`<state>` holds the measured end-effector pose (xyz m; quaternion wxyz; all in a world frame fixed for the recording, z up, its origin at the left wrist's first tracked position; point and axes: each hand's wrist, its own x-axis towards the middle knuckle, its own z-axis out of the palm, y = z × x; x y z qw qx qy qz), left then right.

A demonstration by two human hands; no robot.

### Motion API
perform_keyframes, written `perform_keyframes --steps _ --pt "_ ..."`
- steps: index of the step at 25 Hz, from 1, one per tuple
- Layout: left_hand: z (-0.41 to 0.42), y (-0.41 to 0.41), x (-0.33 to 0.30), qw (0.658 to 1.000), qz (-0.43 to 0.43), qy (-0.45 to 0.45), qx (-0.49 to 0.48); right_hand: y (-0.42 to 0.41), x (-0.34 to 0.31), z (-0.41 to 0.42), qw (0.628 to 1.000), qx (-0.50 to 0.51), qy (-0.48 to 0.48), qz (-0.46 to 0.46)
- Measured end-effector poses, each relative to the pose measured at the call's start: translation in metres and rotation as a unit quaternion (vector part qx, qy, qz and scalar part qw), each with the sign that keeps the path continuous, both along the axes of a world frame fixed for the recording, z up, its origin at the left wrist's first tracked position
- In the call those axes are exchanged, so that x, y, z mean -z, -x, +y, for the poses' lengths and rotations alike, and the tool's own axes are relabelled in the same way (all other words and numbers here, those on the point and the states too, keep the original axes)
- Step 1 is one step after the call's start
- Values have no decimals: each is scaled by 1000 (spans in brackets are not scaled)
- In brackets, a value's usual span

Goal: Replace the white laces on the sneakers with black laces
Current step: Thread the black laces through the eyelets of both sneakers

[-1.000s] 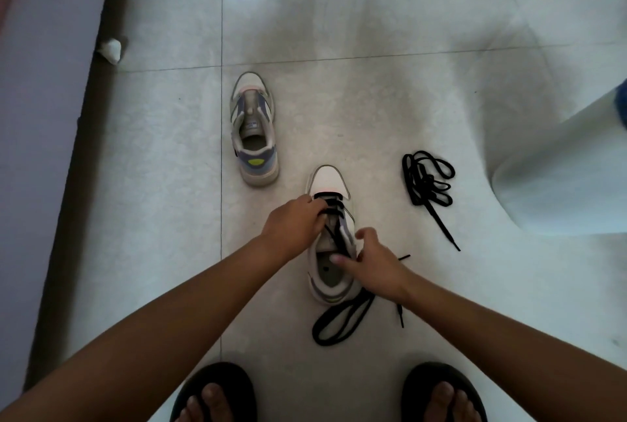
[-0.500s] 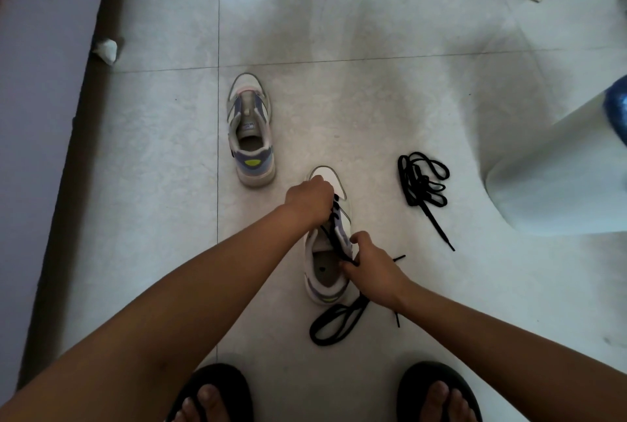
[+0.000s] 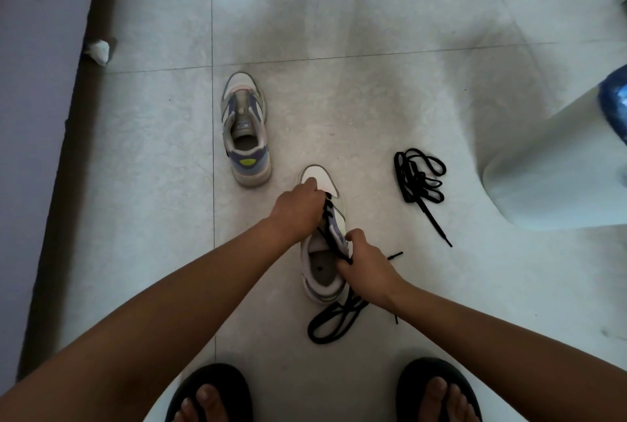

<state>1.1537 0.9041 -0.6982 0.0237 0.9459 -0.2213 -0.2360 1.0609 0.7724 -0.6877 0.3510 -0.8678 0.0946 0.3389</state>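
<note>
A white and purple sneaker (image 3: 320, 272) lies on the floor tiles in front of me, partly laced with a black lace (image 3: 334, 318) whose slack loops trail behind its heel. My left hand (image 3: 297, 208) grips the sneaker's front part near the lower eyelets, fingers curled over the lacing. My right hand (image 3: 364, 264) pinches the black lace at the sneaker's right upper edge. A second sneaker (image 3: 245, 130) with no lace stands further off to the left. A second black lace (image 3: 419, 182) lies bundled on the floor to the right.
A wall with a dark baseboard (image 3: 64, 164) runs along the left, with a crumpled white scrap (image 3: 97, 50) beside it. A pale rounded object (image 3: 556, 170) with something blue on it stands at the right. My feet in black sandals (image 3: 210, 394) are at the bottom.
My left hand has slid forward along the sneaker toward its toe. My right hand has shifted from the shoe's opening to its right edge, closing on the lace.
</note>
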Motion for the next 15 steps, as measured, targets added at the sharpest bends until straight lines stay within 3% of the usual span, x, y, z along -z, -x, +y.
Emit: perform_keyframes --steps 2,7,10,12,15 --pt "0 -10 -5 996 58 39 -59 0 0 1 1000 2 -2 -2" --pt "6 -24 -12 992 123 -10 -30 -1 -2 -1 999 40 -26 18" --pt "10 -22 -11 993 115 -7 -9 -3 -2 0 998 52 -29 27" --pt "8 -11 -12 998 42 -39 37 -3 -2 2 998 53 -27 21" --pt "14 17 -12 971 -174 -12 162 -2 -2 4 998 59 -30 22"
